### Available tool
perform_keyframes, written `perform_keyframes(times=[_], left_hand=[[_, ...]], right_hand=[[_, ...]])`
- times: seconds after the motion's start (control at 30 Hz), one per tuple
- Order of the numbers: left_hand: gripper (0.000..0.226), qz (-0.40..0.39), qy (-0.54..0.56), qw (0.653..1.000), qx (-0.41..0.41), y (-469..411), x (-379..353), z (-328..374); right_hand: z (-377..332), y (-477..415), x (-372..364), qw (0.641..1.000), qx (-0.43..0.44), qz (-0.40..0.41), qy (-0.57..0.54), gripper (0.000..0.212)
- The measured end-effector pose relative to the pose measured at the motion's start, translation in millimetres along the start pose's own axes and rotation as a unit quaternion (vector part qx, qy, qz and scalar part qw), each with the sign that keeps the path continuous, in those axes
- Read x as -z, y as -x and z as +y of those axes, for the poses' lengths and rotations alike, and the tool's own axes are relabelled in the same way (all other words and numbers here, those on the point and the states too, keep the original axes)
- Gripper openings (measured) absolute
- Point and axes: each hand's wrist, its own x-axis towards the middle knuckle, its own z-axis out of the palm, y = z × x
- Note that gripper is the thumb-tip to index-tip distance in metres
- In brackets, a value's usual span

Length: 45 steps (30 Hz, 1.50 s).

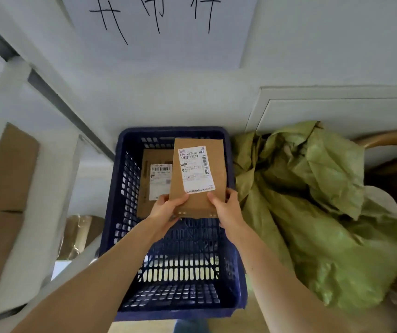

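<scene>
Parcel (198, 201): a flat brown cardboard mailer, held above the far half of the blue basket (125, 188) with its long side running away from the person; it does not touch the basket.
Label (196, 168): a white sticker on the parcel's upper face, with barcodes and a line of large characters at the top; the small print is too blurred to read.
Left hand (168, 207): grips the parcel's near left corner, thumb on top; the fingers are hidden under the cardboard.
Right hand (226, 207): grips the near right corner, thumb lying on top just beside the label's lower edge, fingers curled round the edge and mostly hidden.
Second parcel (154, 162): lies flat on the basket floor at the far end; the held parcel and the left hand cover its right part, and its own label is blurred.
Basket: dark blue slotted plastic; the arms cross its near wall.
Green sack (312, 200): crumpled, just right of the basket, cut off at the lower right.
Cardboard boxes (5, 188): on the left, cut by the picture's edge.
Paper sign (159, 30): on the wall above, with handwriting cut off at the top.
</scene>
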Motion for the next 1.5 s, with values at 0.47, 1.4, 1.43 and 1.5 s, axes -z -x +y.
perform_keyframes(times=[0.47,1.4,1.43,1.5], left_hand=[[0.110,0.054,-0.082,0.994,-0.045,-49.3,-6.8,-11.6],[0.029,0.165,-0.370,0.912,-0.067,-103.8,-0.8,-26.4],[0.029,0.169,-0.374,0.909,-0.069,-104.4,-0.8,-25.7],[0.030,0.173,-0.374,0.908,-0.079,-104.9,-1.2,-24.5]], right_hand=[[20.0,-44.9,-23.4,0.996,0.037,0.032,0.071,0.063],[59.3,-115.7,-35.9,0.988,-0.081,0.008,0.133,0.063],[59.0,-116.2,-36.6,0.987,-0.082,0.009,0.137,0.062],[58.0,-116.9,-37.7,0.986,-0.082,0.011,0.147,0.061]])
